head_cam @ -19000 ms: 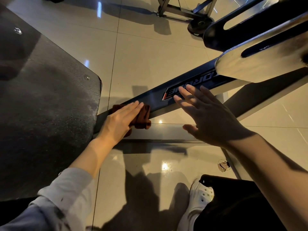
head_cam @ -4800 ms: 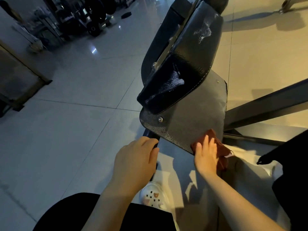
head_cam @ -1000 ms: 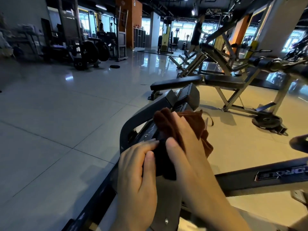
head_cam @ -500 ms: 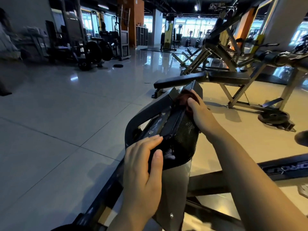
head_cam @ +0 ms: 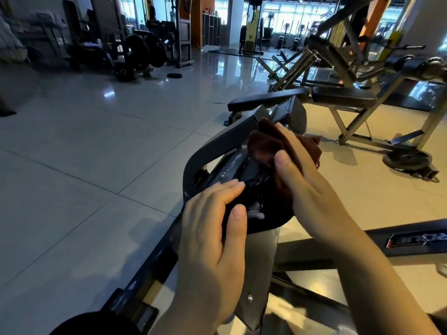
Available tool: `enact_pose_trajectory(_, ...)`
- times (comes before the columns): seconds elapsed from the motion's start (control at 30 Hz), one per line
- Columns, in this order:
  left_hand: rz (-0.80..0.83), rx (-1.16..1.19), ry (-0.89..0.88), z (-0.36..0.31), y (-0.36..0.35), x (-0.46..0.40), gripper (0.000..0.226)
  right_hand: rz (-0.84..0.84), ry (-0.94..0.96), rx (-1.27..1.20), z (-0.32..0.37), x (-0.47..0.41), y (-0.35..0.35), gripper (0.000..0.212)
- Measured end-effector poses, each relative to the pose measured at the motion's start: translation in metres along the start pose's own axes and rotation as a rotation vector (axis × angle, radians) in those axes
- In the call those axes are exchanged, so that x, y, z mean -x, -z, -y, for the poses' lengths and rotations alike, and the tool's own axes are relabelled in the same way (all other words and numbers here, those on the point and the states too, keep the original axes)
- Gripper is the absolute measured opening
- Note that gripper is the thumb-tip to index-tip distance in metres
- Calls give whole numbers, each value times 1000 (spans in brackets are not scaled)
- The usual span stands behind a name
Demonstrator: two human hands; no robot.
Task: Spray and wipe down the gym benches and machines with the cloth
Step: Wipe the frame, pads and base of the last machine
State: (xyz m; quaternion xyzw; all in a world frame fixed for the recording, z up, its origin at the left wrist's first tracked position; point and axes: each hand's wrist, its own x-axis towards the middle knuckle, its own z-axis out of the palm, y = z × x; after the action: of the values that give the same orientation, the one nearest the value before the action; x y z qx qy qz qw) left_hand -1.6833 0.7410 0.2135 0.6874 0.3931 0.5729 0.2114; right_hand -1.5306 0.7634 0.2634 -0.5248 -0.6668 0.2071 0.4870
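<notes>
A black padded seat of a gym machine tilts up in front of me, with white foam specks near its lower edge. My left hand rests on the pad's near end, fingers laid over its left side and thumb on top. My right hand presses a brown cloth flat against the upper part of the pad, fingers straight over it. The machine's dark frame curves round the left of the pad.
A flat bench on a steel frame stands beyond, with a weight plate at its foot. A dark floor beam with a logo runs to the right. Weight racks line the far left wall. Glossy tiled floor spreads left.
My right hand has drawn the cloth back down the pad towards me from its far top end. My left hand stays on the pad's near end.
</notes>
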Motion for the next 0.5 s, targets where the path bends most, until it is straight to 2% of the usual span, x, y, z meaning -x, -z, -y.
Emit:
enact_pose_trajectory(0.13,13,-27,-16,5,0,-1,30,-6,-164,-43,-17,-28,18,53)
enact_pose_trajectory(0.23,38,-22,-10,7,-1,-1,30,11,-225,-18,-16,-38,29,36)
enact_pose_trajectory(0.33,68,-11,18,6,0,0,30,1,-226,-38,-3,-31,25,23)
enact_pose_trajectory(0.5,73,-25,34,2,-1,2,31,1,-55,-191,9,18,-4,31)
